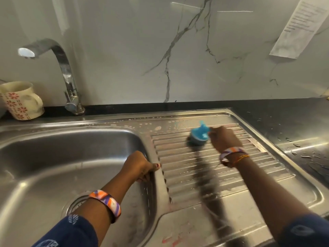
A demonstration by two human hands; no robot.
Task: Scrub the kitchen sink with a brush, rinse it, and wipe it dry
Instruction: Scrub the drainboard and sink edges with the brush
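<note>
A stainless steel sink [53, 150] has its basin at the left and a ribbed drainboard [222, 175] at the right. My right hand [225, 139] grips a blue round brush [198, 135] and holds it against the far ribs of the drainboard; the brush is motion-blurred. Soap flecks dot the steel around it. My left hand [140, 166] holds the basin's right rim, thumb on top and fingers curled over the edge into the basin. The drain [76, 204] is partly hidden behind my left forearm.
A chrome tap [65, 75] stands behind the basin, its spout turned left, no water running. A cream mug with red flowers [21, 100] sits at the far left. Wet black counter [293, 125] lies to the right. A paper sheet [299, 27] hangs on the marble wall.
</note>
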